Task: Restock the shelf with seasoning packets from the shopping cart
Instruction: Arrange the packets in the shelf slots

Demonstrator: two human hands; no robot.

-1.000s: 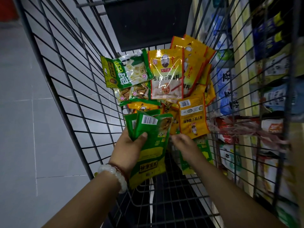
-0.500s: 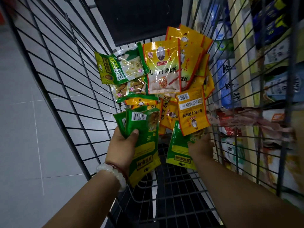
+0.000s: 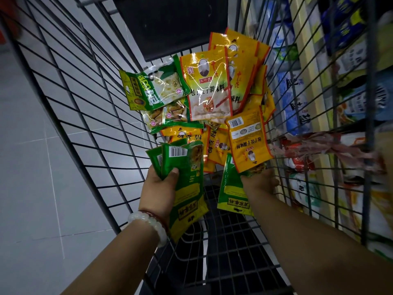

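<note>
Inside the wire shopping cart (image 3: 89, 116) lies a heap of seasoning packets (image 3: 208, 88), yellow ones and green ones. My left hand (image 3: 158, 186) grips a small stack of green packets (image 3: 187, 184), thumb across the front, barcode side up. My right hand (image 3: 260, 182) holds another green packet (image 3: 230, 190) by its upper part, low in the cart near the right wall. A yellow packet (image 3: 247, 139) with a barcode leans just above that hand.
The shelf (image 3: 308, 116) stands behind the cart's right wall, filled with blue, white and red bags. Grey floor tiles (image 3: 32, 167) lie to the left. A dark panel (image 3: 170, 24) closes the cart's far end.
My right hand reached into the pile, took hold of a green packet and drew it out toward the cart's right side. The left hand kept its stack nearly still.
</note>
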